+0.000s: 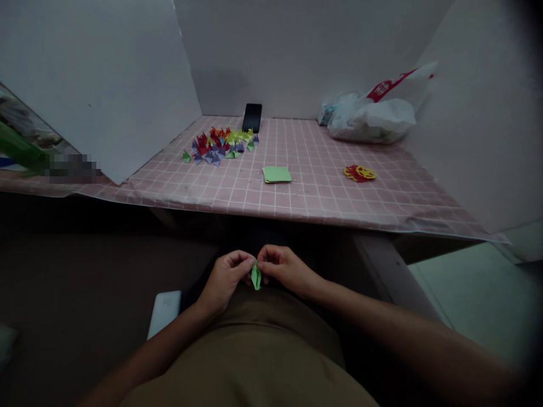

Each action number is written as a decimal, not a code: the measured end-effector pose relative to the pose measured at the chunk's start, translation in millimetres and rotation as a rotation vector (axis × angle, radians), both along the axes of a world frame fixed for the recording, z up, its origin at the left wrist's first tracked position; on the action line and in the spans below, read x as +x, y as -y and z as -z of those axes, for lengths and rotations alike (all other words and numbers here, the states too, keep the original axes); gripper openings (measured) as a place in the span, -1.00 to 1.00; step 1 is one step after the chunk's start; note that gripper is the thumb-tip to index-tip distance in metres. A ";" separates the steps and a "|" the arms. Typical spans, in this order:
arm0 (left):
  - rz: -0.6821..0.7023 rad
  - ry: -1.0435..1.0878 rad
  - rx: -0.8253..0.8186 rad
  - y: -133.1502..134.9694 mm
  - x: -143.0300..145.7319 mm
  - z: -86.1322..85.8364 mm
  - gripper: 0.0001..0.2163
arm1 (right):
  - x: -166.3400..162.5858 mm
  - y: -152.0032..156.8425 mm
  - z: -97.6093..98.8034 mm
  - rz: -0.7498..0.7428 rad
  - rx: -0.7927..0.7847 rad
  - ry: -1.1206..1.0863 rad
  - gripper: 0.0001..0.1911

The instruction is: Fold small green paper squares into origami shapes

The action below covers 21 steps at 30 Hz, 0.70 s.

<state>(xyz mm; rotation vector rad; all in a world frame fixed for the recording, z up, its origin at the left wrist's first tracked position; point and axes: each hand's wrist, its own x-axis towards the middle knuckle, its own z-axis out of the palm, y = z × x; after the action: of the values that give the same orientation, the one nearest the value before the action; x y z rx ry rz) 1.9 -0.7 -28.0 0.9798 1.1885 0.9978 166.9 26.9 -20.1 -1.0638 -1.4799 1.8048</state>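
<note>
A small piece of folded green paper (256,277) is pinched between my two hands, over my lap and below the table edge. My left hand (228,276) grips its left side with thumb and fingers. On the other side, my right hand (283,268) closes thumb and fingertips on the paper's upper right. The fold looks narrow and slightly parted down its middle. On the table lies a stack of green paper squares (277,174). Farther back on the left sits a cluster of folded paper cranes (218,147) in red, orange, yellow, purple and green.
A dark phone (253,117) leans near the back panel. To the right are red and yellow paper pieces (360,173) and a white plastic bag (373,118). White panels enclose the checked pink table (314,198). A white device (164,311) lies beside my left forearm.
</note>
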 end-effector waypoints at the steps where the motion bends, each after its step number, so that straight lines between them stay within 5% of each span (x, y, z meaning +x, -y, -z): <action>1: -0.003 -0.024 0.017 0.0 0.3 -1.3 -0.83 | 0.0 0.2 -0.7 0.000 -0.002 -0.001 -0.85; 21: 0.007 -0.197 0.122 -0.8 0.8 -4.2 -0.81 | -0.9 -0.9 1.1 -0.010 0.078 0.067 -0.89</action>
<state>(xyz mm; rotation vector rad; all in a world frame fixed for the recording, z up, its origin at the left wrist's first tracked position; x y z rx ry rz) 2.8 0.1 -23.7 1.1998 1.2971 0.9946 166.0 27.7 -21.2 -1.0891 -1.5844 1.7195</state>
